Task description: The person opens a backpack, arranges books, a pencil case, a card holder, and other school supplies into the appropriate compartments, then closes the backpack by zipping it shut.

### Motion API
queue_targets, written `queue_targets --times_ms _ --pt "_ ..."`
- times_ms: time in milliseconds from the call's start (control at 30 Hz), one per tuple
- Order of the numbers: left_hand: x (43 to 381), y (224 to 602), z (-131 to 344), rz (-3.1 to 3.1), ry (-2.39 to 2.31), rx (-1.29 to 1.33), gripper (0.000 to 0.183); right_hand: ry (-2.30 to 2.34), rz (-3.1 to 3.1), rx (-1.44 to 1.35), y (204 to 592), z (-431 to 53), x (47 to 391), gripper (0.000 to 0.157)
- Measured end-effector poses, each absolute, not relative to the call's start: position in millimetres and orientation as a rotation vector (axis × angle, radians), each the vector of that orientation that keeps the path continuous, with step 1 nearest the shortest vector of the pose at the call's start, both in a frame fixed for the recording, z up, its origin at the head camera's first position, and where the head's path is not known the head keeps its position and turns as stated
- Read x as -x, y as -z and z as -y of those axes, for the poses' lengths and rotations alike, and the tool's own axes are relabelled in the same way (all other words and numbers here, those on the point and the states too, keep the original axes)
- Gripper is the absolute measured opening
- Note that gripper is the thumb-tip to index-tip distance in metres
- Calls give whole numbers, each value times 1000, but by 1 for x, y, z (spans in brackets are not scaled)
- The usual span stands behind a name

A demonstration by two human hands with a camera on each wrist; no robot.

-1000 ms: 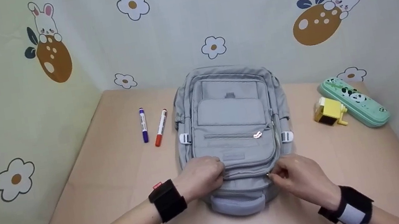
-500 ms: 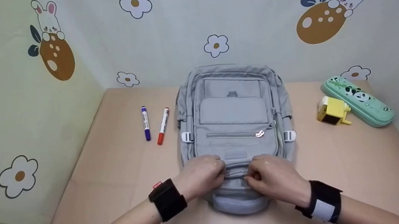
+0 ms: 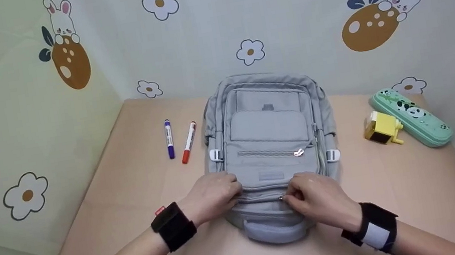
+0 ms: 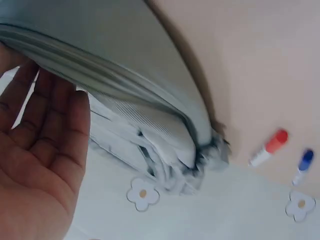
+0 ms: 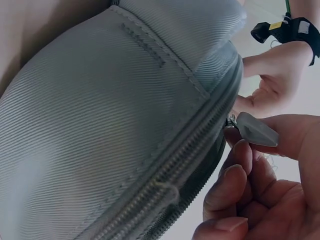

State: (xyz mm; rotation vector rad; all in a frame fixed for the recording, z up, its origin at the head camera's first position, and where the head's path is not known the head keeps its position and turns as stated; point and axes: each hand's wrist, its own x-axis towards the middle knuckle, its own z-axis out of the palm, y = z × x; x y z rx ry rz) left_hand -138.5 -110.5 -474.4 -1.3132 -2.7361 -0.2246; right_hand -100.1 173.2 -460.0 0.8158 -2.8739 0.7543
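A grey backpack (image 3: 268, 128) lies on its back, its top handle (image 3: 276, 231) toward me. At the left of its top end, my left hand (image 3: 213, 196) grips the fabric edge. In the left wrist view the left fingers (image 4: 55, 110) bend against that edge, the thumb mostly out of frame. My right hand (image 3: 322, 194) pinches a zipper pull (image 5: 256, 131) between thumb and forefinger, near the middle of the top seam. Along the zipper (image 5: 170, 165), a dark gap shows between rows of teeth in the right wrist view.
A purple-blue marker (image 3: 169, 139) and a red marker (image 3: 189, 142) lie left of the backpack. To its right stands a yellow hand-crank sharpener (image 3: 380, 128) beside a green panda pencil case (image 3: 413, 116). Printed fabric (image 3: 203, 31) hangs behind the table (image 3: 127, 184).
My right hand has slid the zipper pull leftward from the right corner to the middle of the top seam. My left hand has shifted left along the edge in the last half second.
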Motion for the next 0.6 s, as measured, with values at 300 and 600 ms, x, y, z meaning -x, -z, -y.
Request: queue_targets --times_ms 300,600 --pt "145 482 118 2648 -80 1319 8 -958 2968 -786 457 -179 104 19" --pt "144 483 121 2673 -49 1276 14 -1117 3051 -779 454 -179 107 18"
